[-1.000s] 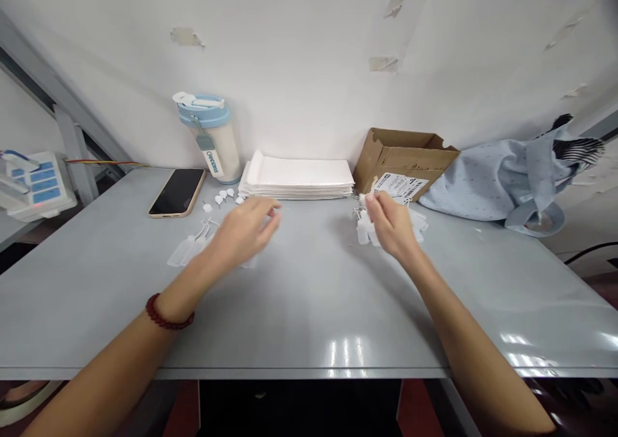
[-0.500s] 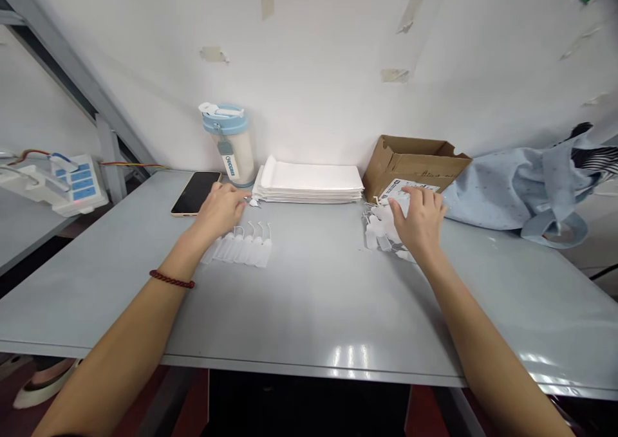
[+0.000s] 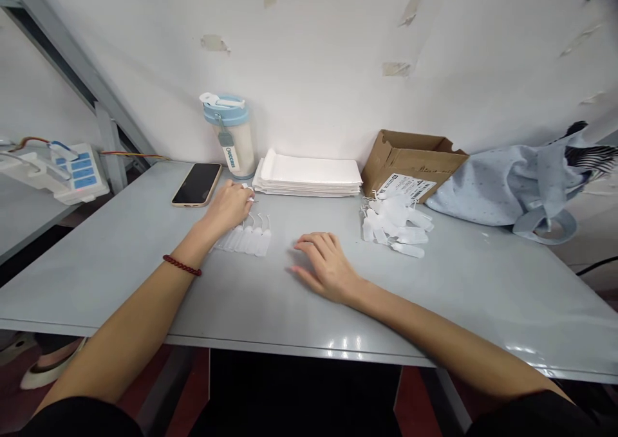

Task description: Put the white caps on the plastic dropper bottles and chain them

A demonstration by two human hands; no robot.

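My left hand (image 3: 229, 206) is over the back of the row of white tags (image 3: 262, 242), fingers curled together around a small white piece (image 3: 251, 199) that is mostly hidden. The flat, narrow tags lie side by side with thin loops pointing toward the wall; my hand and wrist cover some at the left end. My right hand (image 3: 328, 269) hovers near the middle of the table, fingers apart and slightly bent, with nothing visible in them. To its right, a loose pile of similar white tags (image 3: 393, 218) lies in front of the cardboard box.
Along the wall stand a blue-lidded cup (image 3: 232, 138), a stack of white envelopes (image 3: 309, 176) and an open cardboard box (image 3: 410, 163). A phone (image 3: 197, 185) lies at left, a power strip (image 3: 80, 174) beyond it. A light-blue cloth bag (image 3: 492, 186) slumps at right.
My right hand has moved left from the tag pile to the middle of the table. My left hand has shifted slightly right and its fingers have closed over the small white piece.
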